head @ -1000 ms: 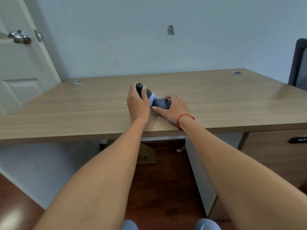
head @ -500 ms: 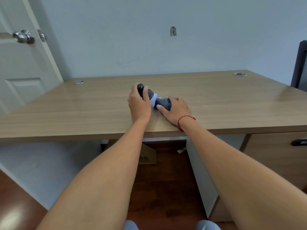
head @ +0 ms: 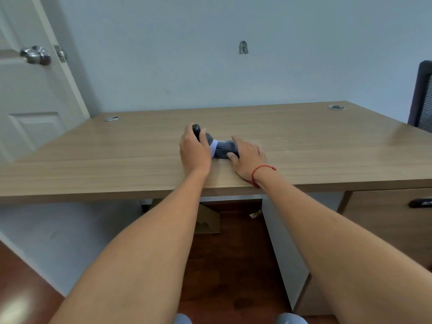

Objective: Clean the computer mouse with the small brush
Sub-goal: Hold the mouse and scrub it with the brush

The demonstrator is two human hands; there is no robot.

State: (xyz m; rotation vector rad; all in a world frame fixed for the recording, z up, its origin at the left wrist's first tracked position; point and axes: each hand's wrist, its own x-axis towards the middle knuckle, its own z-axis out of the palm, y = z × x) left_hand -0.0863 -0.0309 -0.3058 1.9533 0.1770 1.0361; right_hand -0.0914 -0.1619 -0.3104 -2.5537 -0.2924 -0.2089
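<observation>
Hands are both busy from what I see: left hand (head: 195,152) gripping the small dark-handled brush (head: 203,136), pale bristles angled right onto the dark grey computer mouse (head: 226,149) my right hand (head: 247,157) pins to the wooden surface (head: 117,155).

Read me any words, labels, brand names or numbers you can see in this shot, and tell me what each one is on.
No text can be read anywhere.
Mouse: dark shell, no legible brand or label.
Brush in the left hand: dark handle, no marking visible.
Drawer handle: a pale mark, too blurred to read.
Scrap on the floor under the desk: too small to read.
</observation>
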